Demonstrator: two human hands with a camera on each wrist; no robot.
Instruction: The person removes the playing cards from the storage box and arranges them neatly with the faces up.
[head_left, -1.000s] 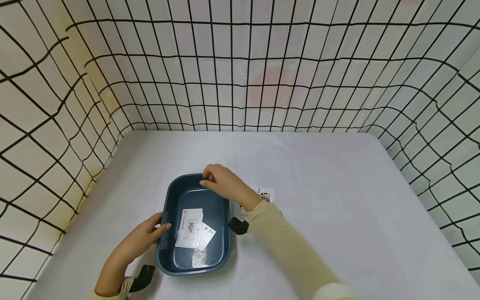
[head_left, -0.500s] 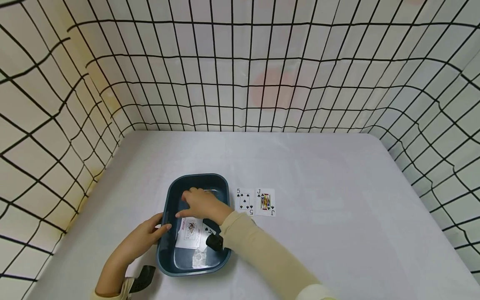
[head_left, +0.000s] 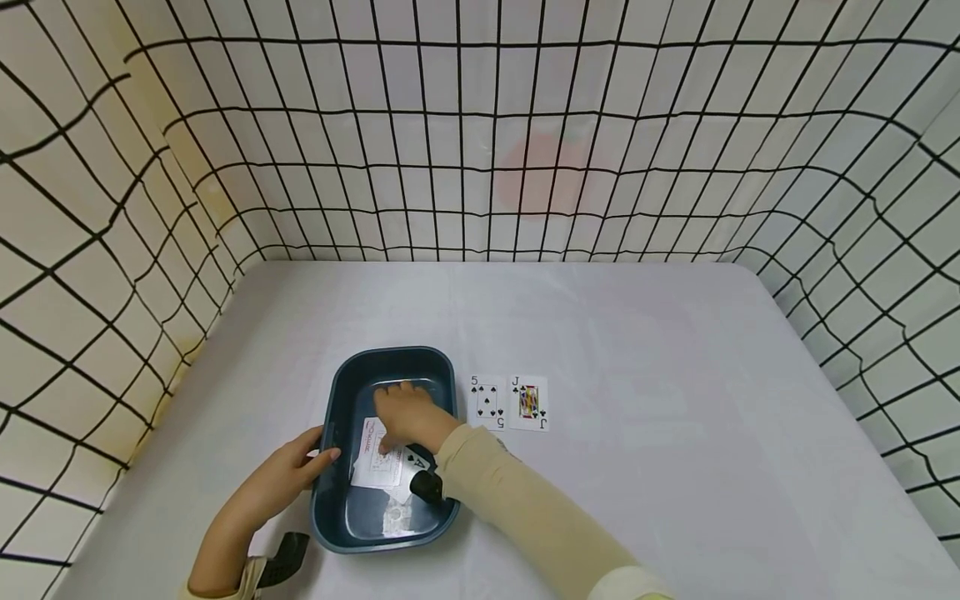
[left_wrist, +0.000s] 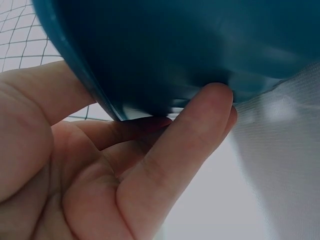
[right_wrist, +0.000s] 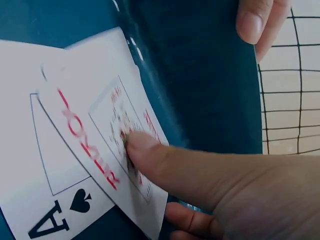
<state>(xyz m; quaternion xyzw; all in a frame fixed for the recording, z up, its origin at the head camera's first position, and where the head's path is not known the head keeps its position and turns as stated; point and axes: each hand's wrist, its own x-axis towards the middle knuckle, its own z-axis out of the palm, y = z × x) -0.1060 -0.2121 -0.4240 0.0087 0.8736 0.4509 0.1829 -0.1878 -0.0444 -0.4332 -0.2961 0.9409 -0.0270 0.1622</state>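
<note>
White table (head_left: 675,375) down low, black grid (head_left: 461,167) round three sides, pale walls (head_left: 480,75) behind, kinda pinkish blotch (head_left: 543,179) upper middle.

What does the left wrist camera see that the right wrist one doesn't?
Only the left wrist view: the palm of the left hand and the outside of the tub.

Only the right wrist view: the right hand, its thumb over the joker, the ace and the inside of the tub.

Both: the blue tub, some of the left hand, and the black net.
</note>
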